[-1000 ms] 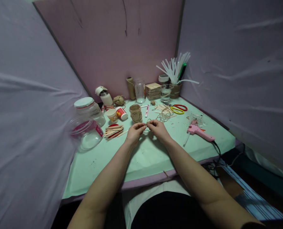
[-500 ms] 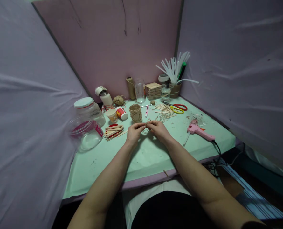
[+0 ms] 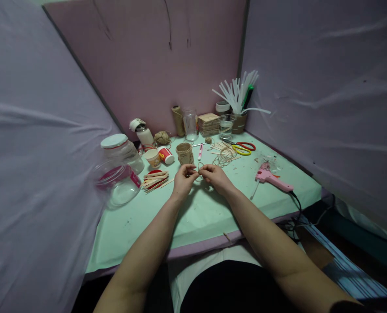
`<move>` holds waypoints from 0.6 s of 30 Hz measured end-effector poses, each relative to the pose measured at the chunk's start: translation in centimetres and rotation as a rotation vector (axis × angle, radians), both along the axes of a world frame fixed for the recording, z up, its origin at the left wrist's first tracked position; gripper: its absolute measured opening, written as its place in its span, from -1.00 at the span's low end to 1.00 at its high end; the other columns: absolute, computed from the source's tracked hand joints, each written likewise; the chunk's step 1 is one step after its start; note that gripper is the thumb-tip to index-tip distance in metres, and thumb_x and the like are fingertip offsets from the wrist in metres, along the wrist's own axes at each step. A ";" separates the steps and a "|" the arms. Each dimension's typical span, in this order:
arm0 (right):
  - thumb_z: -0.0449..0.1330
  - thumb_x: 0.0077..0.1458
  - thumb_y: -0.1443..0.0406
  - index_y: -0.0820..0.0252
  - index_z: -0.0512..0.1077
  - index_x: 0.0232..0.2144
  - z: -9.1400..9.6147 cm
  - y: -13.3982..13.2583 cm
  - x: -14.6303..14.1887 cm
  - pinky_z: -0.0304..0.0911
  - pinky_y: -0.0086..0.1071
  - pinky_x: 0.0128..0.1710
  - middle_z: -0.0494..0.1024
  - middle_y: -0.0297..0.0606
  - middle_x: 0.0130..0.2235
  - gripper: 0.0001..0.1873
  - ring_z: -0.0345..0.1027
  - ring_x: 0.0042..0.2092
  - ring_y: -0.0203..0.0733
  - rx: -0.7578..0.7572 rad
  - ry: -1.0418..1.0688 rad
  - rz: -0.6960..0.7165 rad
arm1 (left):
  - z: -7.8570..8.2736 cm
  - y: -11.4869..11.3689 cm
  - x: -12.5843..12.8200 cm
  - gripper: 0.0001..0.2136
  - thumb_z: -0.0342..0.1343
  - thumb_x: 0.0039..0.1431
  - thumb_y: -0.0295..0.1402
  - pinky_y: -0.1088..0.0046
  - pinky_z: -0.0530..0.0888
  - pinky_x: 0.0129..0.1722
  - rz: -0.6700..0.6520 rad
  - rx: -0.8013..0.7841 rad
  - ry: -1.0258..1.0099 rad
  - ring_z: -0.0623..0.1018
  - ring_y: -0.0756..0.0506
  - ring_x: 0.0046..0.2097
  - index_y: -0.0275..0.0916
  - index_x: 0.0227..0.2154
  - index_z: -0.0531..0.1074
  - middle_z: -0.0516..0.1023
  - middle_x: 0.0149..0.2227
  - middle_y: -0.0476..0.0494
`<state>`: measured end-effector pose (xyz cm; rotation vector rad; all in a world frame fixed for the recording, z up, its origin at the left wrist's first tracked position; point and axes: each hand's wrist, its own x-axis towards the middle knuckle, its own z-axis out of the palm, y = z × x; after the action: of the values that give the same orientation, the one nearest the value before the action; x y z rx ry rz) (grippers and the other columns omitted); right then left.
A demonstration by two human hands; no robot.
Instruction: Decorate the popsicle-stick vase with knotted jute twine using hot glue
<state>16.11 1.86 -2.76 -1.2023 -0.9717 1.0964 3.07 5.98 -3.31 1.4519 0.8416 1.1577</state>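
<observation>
Head camera view: a mint-green table [image 3: 213, 217], walled in by lilac cloth, carries two clear jars [image 3: 120, 184] at its left edge, a pink glue gun [image 3: 273, 179] at right, and red-and-yellow scissors [image 3: 244, 148] toward the back. Wooden sticks [image 3: 155, 178] lie beside a twine-wrapped cup [image 3: 185, 153]. At centre, just in front of that cup, the left hand [image 3: 183, 182] and right hand [image 3: 215, 177] meet, fingertips pinched together on a thin loop of twine [image 3: 200, 170] held just above the tabletop.

Bare forearms; black-and-white clothing
</observation>
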 end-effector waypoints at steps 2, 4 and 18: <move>0.23 -0.20 0.22 0.22 0.41 -0.53 0.0 0.0 0.0 -0.08 -0.47 -0.57 0.29 -0.47 -0.62 -0.83 0.03 -0.57 -0.41 0.008 -0.003 0.004 | 0.0 0.0 0.0 -0.73 0.26 -0.16 -0.43 0.46 0.37 -0.30 -0.002 0.027 0.019 0.46 0.00 -0.38 -0.25 -0.32 0.40 0.48 -0.46 0.00; 0.21 -0.19 0.22 0.21 0.41 -0.52 -0.2 0.1 0.1 -0.09 -0.47 -0.57 0.29 -0.47 -0.62 -0.84 0.03 -0.58 -0.41 0.012 -0.015 0.011 | 0.0 0.1 0.0 -0.73 0.27 -0.17 -0.44 0.45 0.38 -0.30 -0.001 0.025 0.020 0.46 0.00 -0.38 -0.26 -0.33 0.40 0.47 -0.46 0.00; 0.19 -0.15 0.20 0.21 0.41 -0.54 -1.1 0.5 0.3 -0.02 -0.46 -0.55 0.29 -0.47 -0.62 -0.83 0.07 -0.57 -0.39 0.001 -0.034 -0.021 | 0.2 -0.2 0.2 -0.79 0.35 -0.22 -0.28 0.45 0.34 -0.36 -0.015 -0.168 0.044 0.43 0.00 -0.43 -0.28 -0.50 0.54 0.54 -0.50 -0.08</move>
<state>16.42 2.35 -3.87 -1.2316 -0.9831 1.0619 3.23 5.77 -3.08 1.3467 0.9344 1.0223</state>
